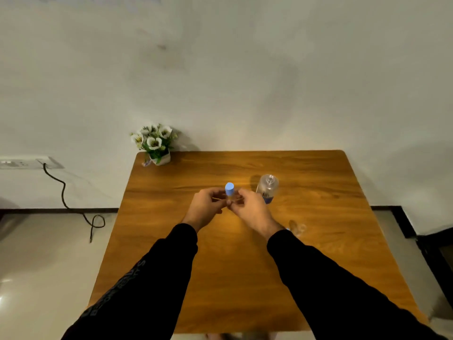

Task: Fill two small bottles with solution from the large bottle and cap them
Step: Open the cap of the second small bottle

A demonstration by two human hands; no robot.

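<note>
I see both hands meeting over the middle of the tabletop (171, 241), wrapped around one small bottle (229, 196) whose blue cap (229, 188) pokes up between them. My left hand (204, 207) has its fingers curled round the bottle's left side, and my right hand (250, 208) pinches it from the right, fingertips close against the left ones; the bottle's body is mostly hidden by them. Just beyond and to the right of my right hand stands the large bottle (267, 188), clear, with its top open. Beside my right wrist, on the outer side, lies something small and clear (297, 227), too blurred to tell for certain. Far beyond my left hand, a white flowerpot (154, 143) sits at the tabletop's corner.
</note>
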